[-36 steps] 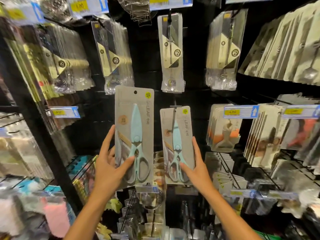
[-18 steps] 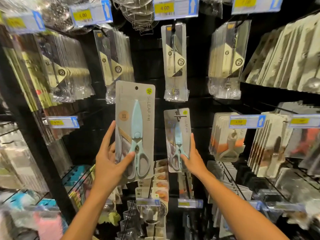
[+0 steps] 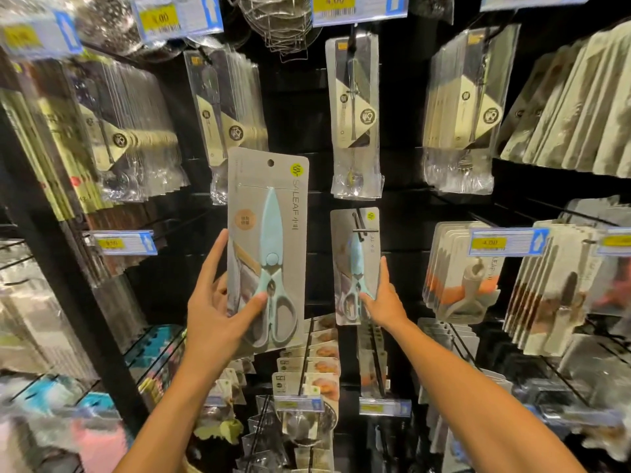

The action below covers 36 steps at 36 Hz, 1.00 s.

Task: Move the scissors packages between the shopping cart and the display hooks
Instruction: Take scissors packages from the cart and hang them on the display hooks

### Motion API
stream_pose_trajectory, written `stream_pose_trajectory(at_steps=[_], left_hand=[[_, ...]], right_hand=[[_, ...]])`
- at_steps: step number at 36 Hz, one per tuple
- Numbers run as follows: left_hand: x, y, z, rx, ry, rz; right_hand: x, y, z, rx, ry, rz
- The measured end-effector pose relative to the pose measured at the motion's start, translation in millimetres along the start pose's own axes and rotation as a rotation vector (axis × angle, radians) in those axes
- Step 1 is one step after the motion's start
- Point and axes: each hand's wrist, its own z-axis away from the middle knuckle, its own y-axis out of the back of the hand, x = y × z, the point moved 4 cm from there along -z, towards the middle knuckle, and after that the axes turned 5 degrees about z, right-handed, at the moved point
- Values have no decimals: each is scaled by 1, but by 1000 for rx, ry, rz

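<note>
A black display wall [image 3: 297, 107] of hooks fills the view, hung with packaged kitchen tools. Two scissors packages are seen, both grey cards carrying pale blue scissors. The larger-looking one, the near scissors package [image 3: 269, 233], is held free of the wall, upright, near the middle of the display; its punched hole is not on any hook. It is grasped at its lower left by the left hand [image 3: 213, 312], the thumb laid across the front over the scissors handle and the fingers behind the card. The second scissors package [image 3: 355, 264] is seen hanging on a display hook [image 3: 358, 225] just to the right, against the wall; the hook's rod passes through its top. Its lower right edge is held by the right hand [image 3: 384, 302], the thumb on the front and the fingers along the side. Four yellow-and-blue price tags are counted along the top edge, of which the clearest [image 3: 358, 6] reads 4.00. Rows of other packaged goods [image 3: 478, 107] are hung around both cards.
</note>
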Motion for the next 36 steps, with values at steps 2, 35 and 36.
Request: stream_pose_trajectory(at_steps=[2,35,36], left_hand=[[0,1,0,0,-6,-18],[-40,-14,43,-111,157,-69],[-42,-16,43,-128,164,-88]], right_hand=[[-3,2,3,6,-33,-21],[-89,6,169,-327,356,-559],[-86,6,170,-317,349,-549]])
